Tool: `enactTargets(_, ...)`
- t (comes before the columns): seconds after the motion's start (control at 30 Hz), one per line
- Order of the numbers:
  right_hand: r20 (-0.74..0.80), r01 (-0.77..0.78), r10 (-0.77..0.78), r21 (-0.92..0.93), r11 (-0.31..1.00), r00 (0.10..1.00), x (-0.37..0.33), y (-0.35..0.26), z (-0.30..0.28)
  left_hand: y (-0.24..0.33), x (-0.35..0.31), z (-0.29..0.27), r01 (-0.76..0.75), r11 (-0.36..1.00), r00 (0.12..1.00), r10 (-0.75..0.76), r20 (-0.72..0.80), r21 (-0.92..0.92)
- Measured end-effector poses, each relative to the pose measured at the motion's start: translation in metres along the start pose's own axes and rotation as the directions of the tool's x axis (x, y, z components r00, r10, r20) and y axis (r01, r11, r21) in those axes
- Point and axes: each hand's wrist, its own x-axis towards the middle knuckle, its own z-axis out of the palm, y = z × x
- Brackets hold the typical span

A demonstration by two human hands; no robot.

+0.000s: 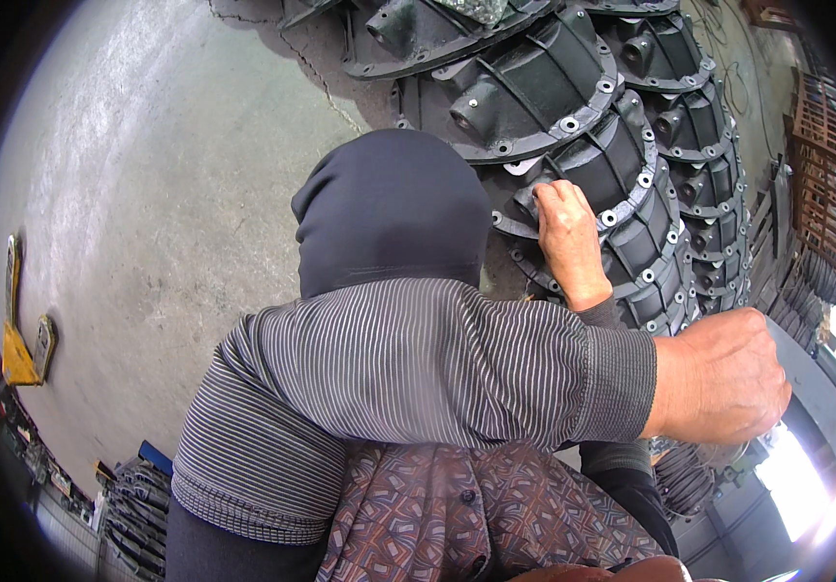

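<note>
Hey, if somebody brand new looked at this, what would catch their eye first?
Probably the ribbed black metal parts, piled in rows from the top centre down the right side. Next, the striped sleeve sweeping across the middle to the left hand at lower right, while the right hand rests its fingers on one part. A bright yellow object stands out at far left.

The cracked grey floor (175,213) bears stacked black castings (600,160) and a yellow pallet truck (22,357).

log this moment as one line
left hand: curled, contents hidden | right hand: at black casting | more castings: in rows alongside
</note>
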Motion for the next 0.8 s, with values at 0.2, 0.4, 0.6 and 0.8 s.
enactTargets(0.2, -0.012, -0.079, 0.079, -0.007, 0.997, 0.997, -0.001, 0.000, 0.006, -0.001, -0.001, -0.005, -0.003, 1.000, 1.000, 0.004, 0.024, -0.019)
enactTargets(0.4, -0.003, -0.093, 0.093, -0.020, 0.995, 0.996, 0.002, 0.001, 0.005, -0.001, -0.001, -0.005, -0.019, 1.000, 0.999, 0.020, 0.038, -0.010)
enactTargets(0.6, -0.005, -0.176, 0.176, -0.020, 0.984, 0.984, 0.000, -0.007, 0.001, -0.001, -0.001, -0.004, -0.017, 1.000, 1.000, 0.017, 0.019, 0.003)
enactTargets(0.8, -0.073, -0.160, 0.157, -0.035, 0.987, 0.985, -0.002, -0.010, 0.009, -0.002, -0.001, -0.004, -0.022, 1.000, 0.998, 0.022, 0.066, 0.000)
